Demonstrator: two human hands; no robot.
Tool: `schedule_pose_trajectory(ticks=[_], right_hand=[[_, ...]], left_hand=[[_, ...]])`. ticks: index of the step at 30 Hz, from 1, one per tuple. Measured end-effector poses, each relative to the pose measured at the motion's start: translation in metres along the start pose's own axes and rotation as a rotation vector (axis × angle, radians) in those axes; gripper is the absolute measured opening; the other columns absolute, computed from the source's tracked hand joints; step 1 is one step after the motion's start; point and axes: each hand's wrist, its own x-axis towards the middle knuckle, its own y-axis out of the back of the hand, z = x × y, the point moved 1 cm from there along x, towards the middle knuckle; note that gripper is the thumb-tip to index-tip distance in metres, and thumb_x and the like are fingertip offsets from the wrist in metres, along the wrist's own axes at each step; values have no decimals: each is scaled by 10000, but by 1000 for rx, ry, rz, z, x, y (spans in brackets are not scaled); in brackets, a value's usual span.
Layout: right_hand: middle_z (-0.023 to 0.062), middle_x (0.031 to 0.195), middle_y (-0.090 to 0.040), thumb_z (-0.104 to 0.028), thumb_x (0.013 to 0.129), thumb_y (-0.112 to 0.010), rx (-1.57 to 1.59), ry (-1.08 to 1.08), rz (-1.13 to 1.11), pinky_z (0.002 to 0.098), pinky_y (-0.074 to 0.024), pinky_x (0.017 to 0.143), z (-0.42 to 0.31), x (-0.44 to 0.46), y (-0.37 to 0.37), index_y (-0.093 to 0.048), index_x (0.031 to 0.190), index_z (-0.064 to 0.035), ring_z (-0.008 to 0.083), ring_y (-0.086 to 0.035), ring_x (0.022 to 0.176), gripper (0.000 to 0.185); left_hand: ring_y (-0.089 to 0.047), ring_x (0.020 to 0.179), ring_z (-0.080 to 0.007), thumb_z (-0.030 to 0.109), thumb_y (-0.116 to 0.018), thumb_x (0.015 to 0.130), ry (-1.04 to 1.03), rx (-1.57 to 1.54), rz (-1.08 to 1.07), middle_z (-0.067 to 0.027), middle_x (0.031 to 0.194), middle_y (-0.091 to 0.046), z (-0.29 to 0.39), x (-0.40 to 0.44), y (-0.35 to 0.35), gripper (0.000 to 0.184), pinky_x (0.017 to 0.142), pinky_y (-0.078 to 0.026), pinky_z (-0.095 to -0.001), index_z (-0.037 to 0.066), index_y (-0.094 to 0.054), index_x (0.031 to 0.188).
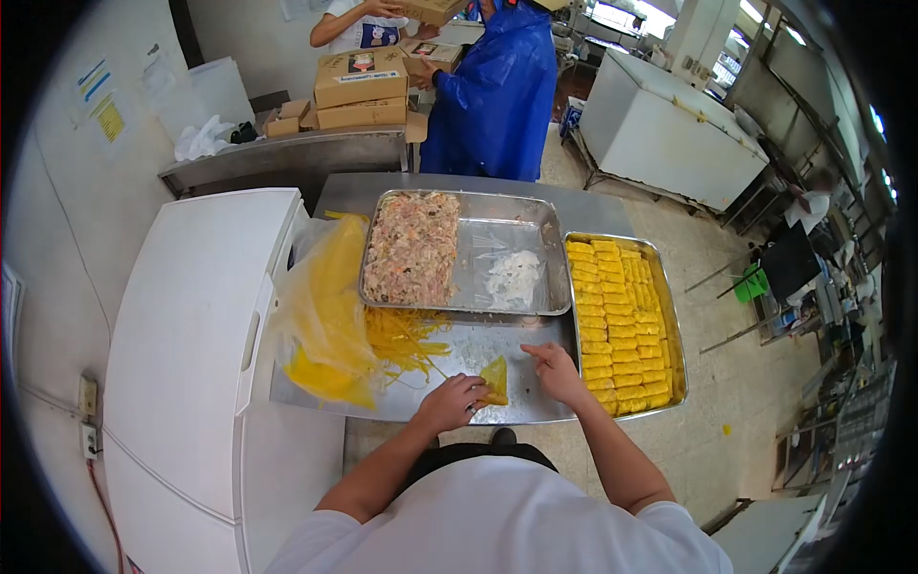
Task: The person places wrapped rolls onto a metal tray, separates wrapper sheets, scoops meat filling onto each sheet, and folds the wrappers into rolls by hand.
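A small folded yellow wrapper lies at the front of the steel table, its upper end a pointed flap. My left hand is closed on the wrapper's left side, fingertips pressed to it. To the right, my right hand is apart from the wrapper, index finger stretched out and nothing held. Beyond both hands, a metal tray carries minced filling on its left and a white paste on its right. Beside my right hand stands a second tray of yellow rolls in rows.
Left of my hands, a clear plastic bag and loose yellow strips lie on the table. A white appliance borders the left side. Across the table, a person in a blue raincoat and another person handle cardboard boxes.
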Motion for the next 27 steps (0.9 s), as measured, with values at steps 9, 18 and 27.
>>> schedule_pose_trajectory(ticks=[9, 18, 27], right_hand=[[236, 1001, -670, 44, 853, -522, 1, -2, 45, 452, -511, 973, -4, -20, 0, -764, 1293, -60, 400, -637, 1011, 513], [198, 1209, -644, 14, 820, -636, -384, 273, 21, 493, -526, 970, 6, -23, -24, -735, 1353, -165, 405, -598, 1170, 570], [141, 1318, -604, -223, 959, -608, -910, 441, -146, 523, -463, 1031, 7, -24, -36, -708, 1376, -253, 349, -570, 1244, 429]], left_hand=[[-648, 1128, -333, 240, -767, 920, 30, 40, -27, -112, 1252, -705, 1, 1, 2, 356, 998, -528, -451, 108, -712, 1246], [-640, 1091, -333, 218, -811, 865, 38, 25, 7, -109, 1245, -695, 9, 5, 8, 374, 970, -539, -442, 99, -720, 1208], [-627, 1105, -323, 210, -816, 858, 44, 24, 21, -96, 1236, -686, 9, 3, 8, 410, 977, -535, -437, 105, -725, 1244]])
